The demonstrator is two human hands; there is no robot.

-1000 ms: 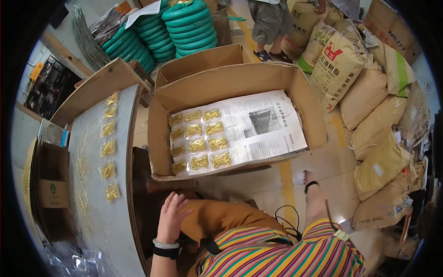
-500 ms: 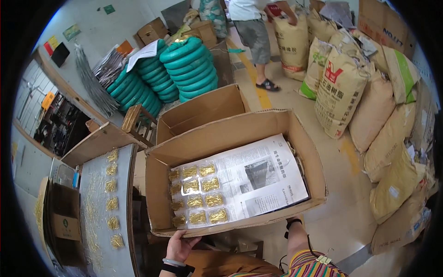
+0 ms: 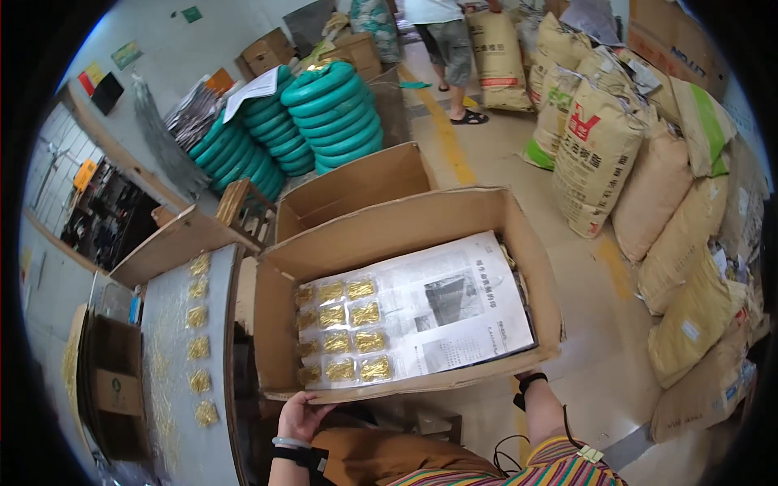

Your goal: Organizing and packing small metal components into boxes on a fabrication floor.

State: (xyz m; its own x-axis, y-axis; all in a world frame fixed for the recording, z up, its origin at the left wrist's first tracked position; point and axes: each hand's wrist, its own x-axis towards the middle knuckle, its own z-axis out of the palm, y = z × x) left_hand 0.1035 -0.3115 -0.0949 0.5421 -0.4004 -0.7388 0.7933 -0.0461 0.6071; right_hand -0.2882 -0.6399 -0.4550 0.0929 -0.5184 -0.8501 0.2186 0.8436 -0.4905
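The cardboard box (image 3: 405, 235) is gripped at its near rim by the left hand (image 3: 301, 415), fingers closed on it. The right hand is hidden beneath the box's right corner; its state cannot be told

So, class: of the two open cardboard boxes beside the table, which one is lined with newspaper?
The nearer box, gripped by both hands; the box behind it shows only bare cardboard.

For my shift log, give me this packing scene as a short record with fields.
Left hand: fingers on the near edge of the cardboard box
Right hand: hidden under the box; only the wrist with a black band shows
Box contents: newspaper sheet with small gold packets in rows at its left end
Table at left: a column of gold packets
Surroundings: filled sacks, teal coiled hose
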